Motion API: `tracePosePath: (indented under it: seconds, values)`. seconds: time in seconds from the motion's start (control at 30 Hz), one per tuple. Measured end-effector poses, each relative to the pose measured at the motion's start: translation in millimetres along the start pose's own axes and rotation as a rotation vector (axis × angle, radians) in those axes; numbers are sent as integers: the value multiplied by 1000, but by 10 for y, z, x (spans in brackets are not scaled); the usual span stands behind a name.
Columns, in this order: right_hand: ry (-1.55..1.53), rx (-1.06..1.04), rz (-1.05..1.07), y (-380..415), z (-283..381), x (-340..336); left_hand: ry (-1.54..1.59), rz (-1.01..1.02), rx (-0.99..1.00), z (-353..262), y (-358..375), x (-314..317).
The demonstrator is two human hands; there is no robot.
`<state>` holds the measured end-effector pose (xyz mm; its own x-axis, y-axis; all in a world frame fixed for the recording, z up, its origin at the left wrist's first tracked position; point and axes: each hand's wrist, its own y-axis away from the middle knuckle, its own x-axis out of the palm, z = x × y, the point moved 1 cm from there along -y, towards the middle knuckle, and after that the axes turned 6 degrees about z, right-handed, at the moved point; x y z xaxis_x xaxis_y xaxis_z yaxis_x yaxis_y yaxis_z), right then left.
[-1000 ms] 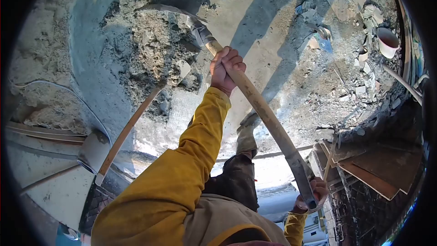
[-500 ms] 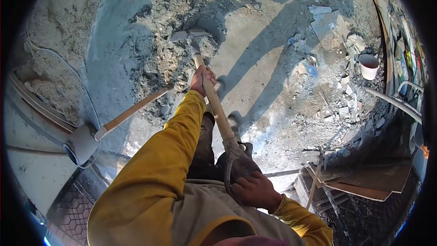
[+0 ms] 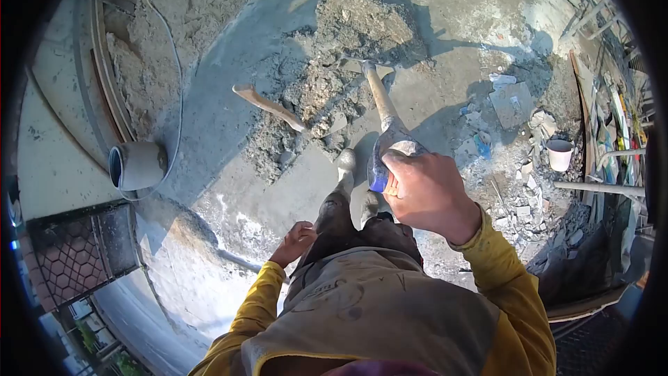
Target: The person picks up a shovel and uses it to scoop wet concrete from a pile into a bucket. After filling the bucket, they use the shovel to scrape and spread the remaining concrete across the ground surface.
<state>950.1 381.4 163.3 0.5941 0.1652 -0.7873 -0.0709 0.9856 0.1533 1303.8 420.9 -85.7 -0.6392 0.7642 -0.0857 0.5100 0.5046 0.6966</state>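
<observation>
My right hand [image 3: 428, 191] is closed round the handle grip at the top of a shovel [image 3: 380, 95]. The shovel slants away from me, its blade down at the edge of a heap of grey rubble or wet mix [image 3: 362, 24]. My left hand [image 3: 296, 242] hangs beside my left thigh, off the shovel, fingers partly curled; whether it holds anything is hard to make out. A second wooden handle [image 3: 268, 107] lies across the left part of the heap, its far end hidden in the rubble.
A white bucket [image 3: 559, 155] stands at the right among broken pieces. On the left, a grey bucket [image 3: 142, 166] lies on its side near a cable [image 3: 179, 73]. Long boards and scrap line the right edge. My boots [image 3: 346, 161] are just short of the heap.
My left hand has let go of the shovel shaft and moved back to my side. My right hand has risen with the grip, so the shovel stands steeper. The view has shifted.
</observation>
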Motion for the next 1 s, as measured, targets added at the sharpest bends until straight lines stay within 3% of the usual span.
tracePosePath:
  seconds: [0.07,0.13,0.2,0.23,0.33,0.43,0.5,0.63,0.7,0.83,0.93,1.0]
  values:
    - [117,-41,82,71,97,160,-49,-42,-36,400,370,183]
    - [149,1,125,-62,-100,754,-51,-70,-62,573,468,326]
    - [178,60,124,-197,-225,1181,-368,-90,-153,655,503,345]
    - [190,99,100,-261,-252,1316,-362,-109,-144,742,490,260]
    - [223,160,50,-421,-174,991,-281,-35,-123,1309,600,179]
    - [213,199,17,-341,420,702,-269,-89,-160,1359,1024,-63]
    - [216,271,25,-266,837,859,-157,-164,-194,1464,1253,-213]
    - [194,366,-14,-451,633,1557,-135,-99,-213,1532,1208,-605]
    - [187,350,-125,-466,525,1458,-160,-30,-155,1561,1117,-800]
    - [58,432,-210,-340,862,1017,-94,-96,-37,1482,1256,-1010]
    - [18,399,-332,-132,803,1118,-70,-62,-59,1541,1155,-1147]
    - [12,379,-382,-233,432,1318,-134,-33,37,1627,887,-1282]
